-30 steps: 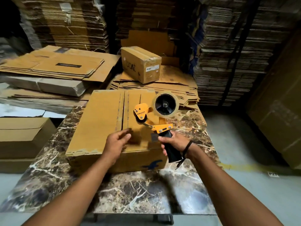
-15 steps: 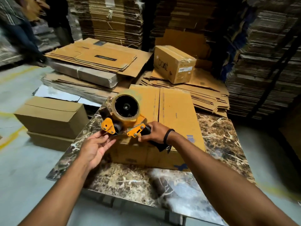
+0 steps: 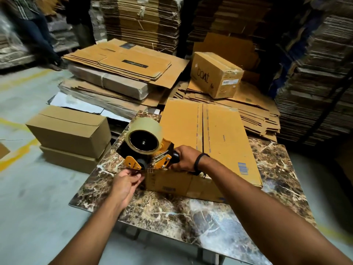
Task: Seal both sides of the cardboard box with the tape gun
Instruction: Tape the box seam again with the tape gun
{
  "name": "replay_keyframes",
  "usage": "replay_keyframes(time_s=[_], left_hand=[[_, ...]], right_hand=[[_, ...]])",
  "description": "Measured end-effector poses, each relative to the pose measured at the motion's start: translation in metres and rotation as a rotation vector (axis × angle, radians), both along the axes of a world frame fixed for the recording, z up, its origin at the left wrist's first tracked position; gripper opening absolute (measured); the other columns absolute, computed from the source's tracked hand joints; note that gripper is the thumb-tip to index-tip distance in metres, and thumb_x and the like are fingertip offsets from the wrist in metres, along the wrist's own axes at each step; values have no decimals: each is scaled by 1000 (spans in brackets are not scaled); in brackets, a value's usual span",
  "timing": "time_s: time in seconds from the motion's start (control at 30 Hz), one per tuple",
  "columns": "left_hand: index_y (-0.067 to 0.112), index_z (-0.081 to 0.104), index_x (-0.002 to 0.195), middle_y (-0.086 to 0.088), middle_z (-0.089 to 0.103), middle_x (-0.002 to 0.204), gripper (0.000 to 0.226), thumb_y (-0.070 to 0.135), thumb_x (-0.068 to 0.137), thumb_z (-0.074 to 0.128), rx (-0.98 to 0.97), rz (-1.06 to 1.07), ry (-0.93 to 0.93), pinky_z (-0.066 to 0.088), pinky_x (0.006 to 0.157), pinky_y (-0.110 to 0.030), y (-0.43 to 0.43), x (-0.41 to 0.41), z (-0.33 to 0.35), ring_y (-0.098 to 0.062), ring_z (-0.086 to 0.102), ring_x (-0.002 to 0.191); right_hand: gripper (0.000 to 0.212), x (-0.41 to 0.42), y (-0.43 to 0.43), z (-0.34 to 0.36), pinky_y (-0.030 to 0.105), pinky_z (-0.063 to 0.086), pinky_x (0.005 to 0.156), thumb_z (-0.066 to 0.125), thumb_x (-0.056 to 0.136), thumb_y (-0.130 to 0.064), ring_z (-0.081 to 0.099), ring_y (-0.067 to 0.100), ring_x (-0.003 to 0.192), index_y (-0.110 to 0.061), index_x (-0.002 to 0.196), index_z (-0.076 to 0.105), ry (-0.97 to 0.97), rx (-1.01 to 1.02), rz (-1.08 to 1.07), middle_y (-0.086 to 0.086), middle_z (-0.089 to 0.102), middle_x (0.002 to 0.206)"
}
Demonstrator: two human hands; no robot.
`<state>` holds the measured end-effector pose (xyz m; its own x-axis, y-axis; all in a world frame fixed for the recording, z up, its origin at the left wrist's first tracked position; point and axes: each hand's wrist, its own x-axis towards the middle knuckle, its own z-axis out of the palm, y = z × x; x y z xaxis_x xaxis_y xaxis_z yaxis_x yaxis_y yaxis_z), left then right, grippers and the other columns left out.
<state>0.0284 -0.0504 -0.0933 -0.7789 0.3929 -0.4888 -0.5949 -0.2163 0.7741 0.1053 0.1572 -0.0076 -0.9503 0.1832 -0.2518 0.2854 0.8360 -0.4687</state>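
A long brown cardboard box [image 3: 219,138] lies on the marble table [image 3: 191,211], its two top flaps meeting in a bare centre seam. An orange and black tape gun [image 3: 147,150] with a clear tape roll hangs at the box's near left corner. My right hand [image 3: 186,158] grips its black handle. My left hand [image 3: 126,183] is just below the gun's orange front end, fingertips pinched there; whether they hold the tape end I cannot tell.
Two closed boxes [image 3: 70,134] are stacked on the floor to the left. Flat cardboard piles [image 3: 122,73] and a small "boat" box [image 3: 215,75] lie behind the table. Tall cardboard stacks [image 3: 315,73] wall the back and right. People's legs [image 3: 40,39] stand far left.
The tape gun swung from over the box top to its near left corner and dropped lower. My left hand closed in under the gun's front. My view turned left.
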Motion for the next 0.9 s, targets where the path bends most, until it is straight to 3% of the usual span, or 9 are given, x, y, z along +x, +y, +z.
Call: replay_keyframes(time_s=[0.07,0.17,0.27,0.37,0.47,0.6,0.7,0.83,0.9], left_hand=[[5,57,105,-17,62,110,30,-14,83,51,-145,-58,80,47,94,-41,1,6,-5,-29,62,99],[11,56,121,-6,67,110,44,-3,79,62,-312,-123,195,41,100,-50,3,15,-16,-26,61,103],[7,48,128,-1,67,103,52,-6,80,62,-258,-84,136,37,103,-46,6,25,-24,-21,61,102],[8,45,132,-9,58,125,57,-3,80,62,-247,-148,127,31,108,-45,7,33,-30,-23,54,115],[6,40,137,-9,55,129,61,-6,81,61,-258,-166,140,33,108,-47,8,38,-32,-25,52,119],[4,53,123,-4,65,110,48,11,78,71,-366,-30,316,49,85,-32,11,34,-20,-24,61,105],[2,60,111,-10,67,106,57,33,67,78,-446,-20,443,52,85,-42,18,30,-20,-28,63,99],[7,66,81,-5,68,79,15,16,73,76,-453,65,502,54,68,-35,35,31,-16,-29,66,81],[15,62,73,-2,66,75,14,16,73,76,-449,113,497,51,63,-31,37,32,-14,-24,64,75]], right_hand=[[22,0,1,-1,27,46,56,76,78,-26,64,23,71,-17,85,58,-18,-41,-22,4,66,81],[17,0,1,0,23,48,51,75,79,-23,62,16,60,-17,85,60,-31,-81,-32,1,67,74],[16,1,0,2,21,45,48,74,80,-20,58,9,52,-18,83,59,-41,-105,-34,-5,63,67],[19,1,0,3,20,44,47,75,79,-20,58,8,50,-22,77,57,-47,-122,-47,-6,62,65],[20,1,1,4,19,44,45,75,79,-18,58,6,48,-23,75,56,-56,-140,-54,-6,63,65],[18,0,2,4,23,49,49,76,79,-18,59,10,48,-20,77,57,-62,-167,-52,-3,65,66],[21,-1,4,3,21,47,48,76,79,-21,59,8,45,-24,74,56,-59,-154,-48,-5,64,63],[21,-1,6,2,22,46,48,76,78,-21,58,4,42,-25,75,56,-60,-160,-41,-6,64,62],[18,-1,6,2,24,49,50,76,78,-22,60,8,46,-23,78,58,-61,-147,-31,-5,65,64]])
